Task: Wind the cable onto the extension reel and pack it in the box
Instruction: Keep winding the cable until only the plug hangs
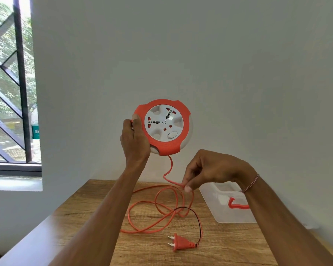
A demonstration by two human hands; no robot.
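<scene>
- Head view: a plain white wall (219,54) rises behind a wooden surface (96,217), with a barred window (10,83) on the left.
- The left hand (134,140) grips the extension reel (162,127) by its edge, raised above the surface with its socket face toward the camera.
- The right hand (206,170), lower and to the right, pinches the orange cable (169,169) just below the reel.
- The cable hangs from the reel's bottom edge to loose loops on the surface, and the plug (181,243) lies nearest the camera with its pins pointing left.
- The clear box (227,206) sits on the right, under the right wrist.

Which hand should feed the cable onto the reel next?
Right, probably. The right hand already pinches the orange cable just below where it leaves the reel. The left hand grips the reel's rim, holding it up above the table.
</scene>
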